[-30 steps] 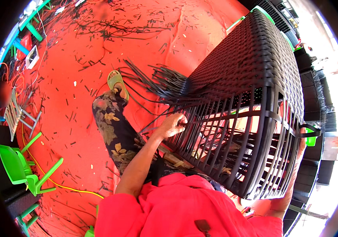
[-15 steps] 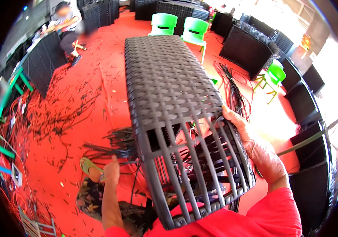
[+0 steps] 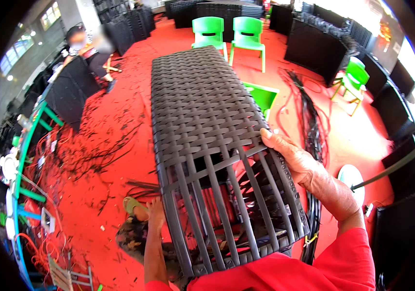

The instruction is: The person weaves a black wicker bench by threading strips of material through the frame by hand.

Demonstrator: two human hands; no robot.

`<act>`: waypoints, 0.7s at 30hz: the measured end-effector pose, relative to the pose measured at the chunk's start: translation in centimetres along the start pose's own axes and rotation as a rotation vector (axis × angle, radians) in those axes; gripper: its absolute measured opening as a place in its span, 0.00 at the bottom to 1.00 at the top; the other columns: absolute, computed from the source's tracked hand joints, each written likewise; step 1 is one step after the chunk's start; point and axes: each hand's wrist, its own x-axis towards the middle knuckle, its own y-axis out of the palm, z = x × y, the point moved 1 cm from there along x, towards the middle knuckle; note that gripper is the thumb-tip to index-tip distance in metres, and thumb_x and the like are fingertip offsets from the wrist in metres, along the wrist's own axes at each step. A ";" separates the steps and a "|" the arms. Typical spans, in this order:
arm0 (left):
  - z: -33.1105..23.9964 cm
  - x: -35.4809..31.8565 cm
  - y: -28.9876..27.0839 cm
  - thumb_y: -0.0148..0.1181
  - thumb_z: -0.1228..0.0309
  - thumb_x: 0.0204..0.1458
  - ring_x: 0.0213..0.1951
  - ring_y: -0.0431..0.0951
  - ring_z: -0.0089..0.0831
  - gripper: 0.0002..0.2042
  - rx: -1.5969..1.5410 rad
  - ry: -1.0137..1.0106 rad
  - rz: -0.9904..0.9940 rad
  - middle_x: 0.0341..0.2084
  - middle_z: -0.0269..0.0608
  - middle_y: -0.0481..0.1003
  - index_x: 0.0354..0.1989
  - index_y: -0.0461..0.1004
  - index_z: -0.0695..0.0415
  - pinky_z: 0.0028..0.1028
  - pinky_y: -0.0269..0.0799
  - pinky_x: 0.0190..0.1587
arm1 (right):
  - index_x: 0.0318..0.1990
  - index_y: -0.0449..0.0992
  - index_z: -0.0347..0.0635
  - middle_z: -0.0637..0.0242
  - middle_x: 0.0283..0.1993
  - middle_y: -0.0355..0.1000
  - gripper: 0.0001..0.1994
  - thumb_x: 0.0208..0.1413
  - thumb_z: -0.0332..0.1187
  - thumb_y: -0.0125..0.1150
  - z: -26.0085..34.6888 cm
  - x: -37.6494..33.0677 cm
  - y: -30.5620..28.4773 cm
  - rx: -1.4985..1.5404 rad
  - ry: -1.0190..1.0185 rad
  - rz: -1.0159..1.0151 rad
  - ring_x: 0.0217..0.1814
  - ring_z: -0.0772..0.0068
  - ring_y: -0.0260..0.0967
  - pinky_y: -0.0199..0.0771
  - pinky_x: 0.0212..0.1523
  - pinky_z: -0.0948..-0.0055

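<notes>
A long dark grey woven rattan furniture frame (image 3: 202, 111) lies in front of me, its near end still bare vertical strips. My right hand (image 3: 294, 160) grips the frame's right edge where the weave ends. My left hand (image 3: 156, 213) rests against the frame's lower left side, fingers hidden behind it. Loose dark strips hang inside the open part.
Green plastic chairs (image 3: 227, 29) stand at the far end and right. Bundles of dark rattan strips (image 3: 309, 111) and offcuts (image 3: 101, 150) lie on the red floor. Finished dark wicker pieces (image 3: 323, 48) line the back and right. A person (image 3: 88, 48) sits at far left.
The view has swung so the frame now stretches away from me. My right hand has shifted up along the right edge; my left hand stays at the lower left side.
</notes>
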 end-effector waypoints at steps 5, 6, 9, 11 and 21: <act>-21.6 -10.6 -5.8 0.61 0.65 0.43 0.40 0.69 0.27 0.17 -0.483 0.556 -0.171 0.36 0.34 0.69 0.41 0.69 0.59 0.29 0.63 0.44 | 0.49 0.66 0.39 0.63 0.43 0.69 0.24 0.52 0.48 0.53 -0.3 0.4 -0.2 0.018 -0.035 0.039 0.40 0.73 0.69 0.72 0.39 0.70; -24.9 -12.7 -6.1 0.63 0.63 0.41 0.44 0.67 0.28 0.20 -0.435 0.715 -0.149 0.39 0.36 0.67 0.41 0.69 0.58 0.30 0.62 0.46 | 0.49 0.66 0.39 0.63 0.43 0.69 0.24 0.52 0.48 0.53 -0.3 0.5 -0.4 0.015 -0.035 0.047 0.40 0.73 0.69 0.72 0.40 0.70; -30.3 -15.0 -5.7 0.65 0.62 0.39 0.51 0.62 0.31 0.24 -0.086 0.986 -0.019 0.48 0.41 0.61 0.44 0.67 0.58 0.31 0.58 0.51 | 0.49 0.66 0.38 0.62 0.45 0.69 0.24 0.53 0.48 0.52 -0.1 0.3 -0.6 -0.033 -0.066 0.085 0.42 0.72 0.68 0.72 0.42 0.69; -31.6 -14.7 -5.7 0.67 0.62 0.35 0.51 0.62 0.32 0.26 -0.009 0.904 0.041 0.46 0.41 0.62 0.45 0.66 0.57 0.33 0.57 0.52 | 0.50 0.65 0.38 0.61 0.46 0.69 0.24 0.53 0.48 0.52 -0.1 0.2 -0.5 -0.024 -0.084 0.103 0.43 0.72 0.68 0.71 0.42 0.68; -32.0 -12.9 -5.7 0.64 0.65 0.41 0.50 0.62 0.31 0.23 -0.168 0.742 0.089 0.44 0.39 0.63 0.45 0.65 0.59 0.31 0.62 0.50 | 0.49 0.66 0.36 0.64 0.45 0.68 0.24 0.53 0.48 0.53 -0.5 0.5 -1.0 0.000 -0.095 0.155 0.44 0.74 0.66 0.69 0.44 0.72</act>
